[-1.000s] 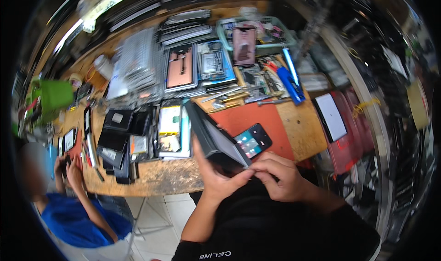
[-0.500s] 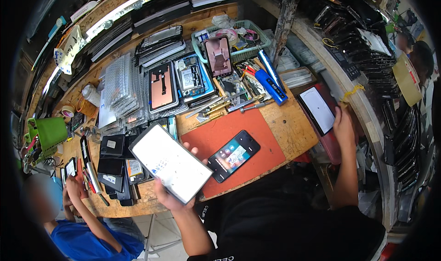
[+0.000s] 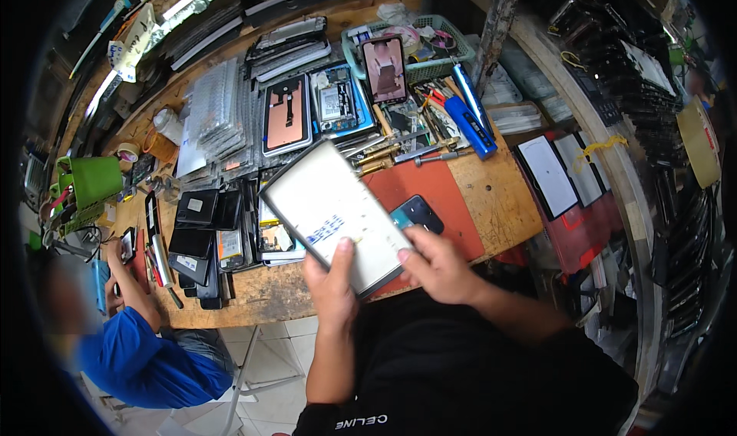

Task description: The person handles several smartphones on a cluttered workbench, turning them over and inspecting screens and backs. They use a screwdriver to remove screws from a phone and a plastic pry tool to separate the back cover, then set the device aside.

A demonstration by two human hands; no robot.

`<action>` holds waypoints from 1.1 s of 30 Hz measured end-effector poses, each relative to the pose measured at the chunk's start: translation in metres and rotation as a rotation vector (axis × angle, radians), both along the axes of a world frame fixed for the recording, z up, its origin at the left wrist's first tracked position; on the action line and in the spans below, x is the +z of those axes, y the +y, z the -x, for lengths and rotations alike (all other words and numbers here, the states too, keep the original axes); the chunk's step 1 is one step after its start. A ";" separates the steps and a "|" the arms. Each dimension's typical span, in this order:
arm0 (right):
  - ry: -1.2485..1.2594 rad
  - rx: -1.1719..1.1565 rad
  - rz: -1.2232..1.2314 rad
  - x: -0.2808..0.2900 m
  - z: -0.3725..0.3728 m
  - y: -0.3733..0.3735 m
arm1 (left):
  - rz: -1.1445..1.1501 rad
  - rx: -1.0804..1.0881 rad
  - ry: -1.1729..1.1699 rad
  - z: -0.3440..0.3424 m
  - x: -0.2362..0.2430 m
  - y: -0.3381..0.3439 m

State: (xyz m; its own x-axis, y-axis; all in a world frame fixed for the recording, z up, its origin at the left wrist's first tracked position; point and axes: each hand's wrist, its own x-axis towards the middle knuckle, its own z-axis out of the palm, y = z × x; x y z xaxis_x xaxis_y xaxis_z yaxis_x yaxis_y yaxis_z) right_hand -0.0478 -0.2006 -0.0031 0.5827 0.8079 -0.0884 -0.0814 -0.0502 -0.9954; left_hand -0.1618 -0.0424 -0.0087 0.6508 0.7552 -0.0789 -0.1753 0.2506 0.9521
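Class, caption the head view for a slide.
Left hand and right hand hold a white-faced box at a wooden bench; a phone lies on a red mat.

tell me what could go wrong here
The white rectangular panel with dark edges partly hides the black rectangular phone on the red mat; if the left hand or right hand slips, it might strike that phone. A leftward swing might knock the pile of dark rectangular devices.

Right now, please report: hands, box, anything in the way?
Left hand holds white-faced box; right hand at its edge. Box partly hiding phone on red mat.
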 end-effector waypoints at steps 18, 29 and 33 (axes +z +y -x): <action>-0.557 -0.070 -0.030 -0.008 -0.023 -0.027 | -1.247 0.217 0.427 0.028 0.021 0.036; -0.978 -0.122 -0.079 0.011 -0.146 0.054 | -1.229 0.087 0.125 0.007 -0.027 -0.001; -1.323 -0.111 0.033 -0.007 -0.164 0.123 | -1.187 0.063 0.119 0.011 -0.028 -0.001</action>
State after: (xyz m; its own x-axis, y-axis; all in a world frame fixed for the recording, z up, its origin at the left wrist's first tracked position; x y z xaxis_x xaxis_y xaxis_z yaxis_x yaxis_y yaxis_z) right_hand 0.1165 -0.0777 -0.0105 0.3063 0.7594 0.5741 0.9363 -0.1315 -0.3256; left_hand -0.1727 -0.0435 -0.0364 0.6457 0.4275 0.6327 -0.0507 -0.8028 0.5941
